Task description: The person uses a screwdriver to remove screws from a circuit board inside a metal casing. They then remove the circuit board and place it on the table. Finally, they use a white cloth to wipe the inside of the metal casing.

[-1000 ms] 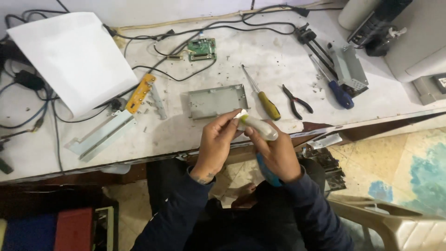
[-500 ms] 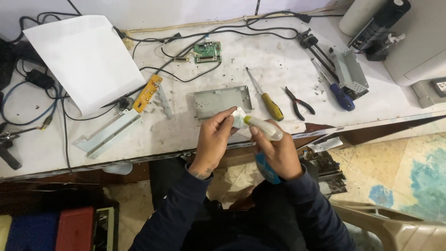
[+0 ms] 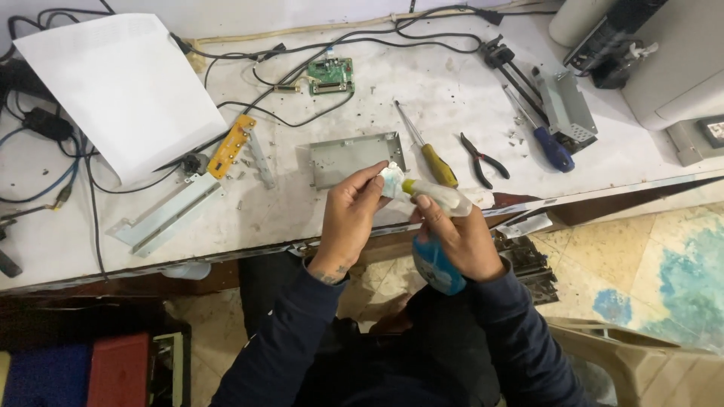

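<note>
Over the bench (image 3: pixel 452 98) edge, our right hand (image 3: pixel 460 237) was closed round the bottle (image 3: pixel 431 260), forefinger on the trigger. Its long axis ran upright and tilted, nozzle aimed left at the wad (image 3: pixel 392 179). Our left hand (image 3: pixel 348 218) pinched that wad in its fingertips just at the nozzle, apparently to catch spray.
</note>
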